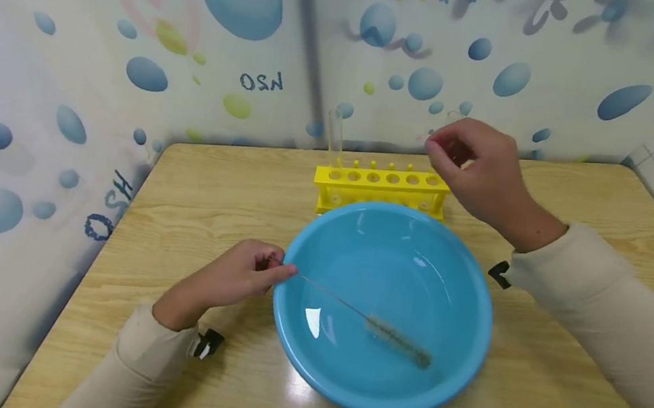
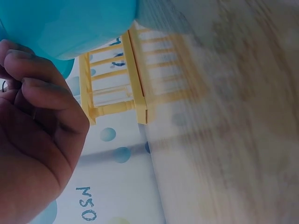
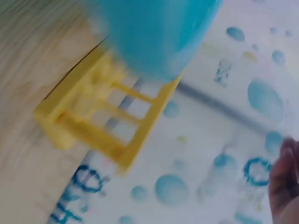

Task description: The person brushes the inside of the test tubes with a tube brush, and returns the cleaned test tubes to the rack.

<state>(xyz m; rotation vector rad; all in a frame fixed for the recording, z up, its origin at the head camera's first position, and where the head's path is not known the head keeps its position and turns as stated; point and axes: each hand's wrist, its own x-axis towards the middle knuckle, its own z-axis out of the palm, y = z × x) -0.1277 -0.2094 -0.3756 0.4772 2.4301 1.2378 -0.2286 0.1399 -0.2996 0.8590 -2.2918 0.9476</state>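
My left hand (image 1: 235, 276) pinches the thin wire handle of a test tube brush (image 1: 397, 341) at the left rim of a blue basin (image 1: 477, 304). The bristle end slants down into the basin. Behind the basin stands a yellow test tube rack (image 1: 379, 182), with a clear test tube (image 1: 335, 138) upright in its leftmost hole. At the rack's right end, my right hand (image 1: 480, 172) has its fingers curled round what looks like a second clear test tube (image 1: 455, 115); only its faint rim shows above the hand.
The wooden table (image 1: 211, 197) meets a wall (image 1: 159, 20) printed with blue and green spots close behind the rack. Light glints inside the basin, which takes up the table's middle.
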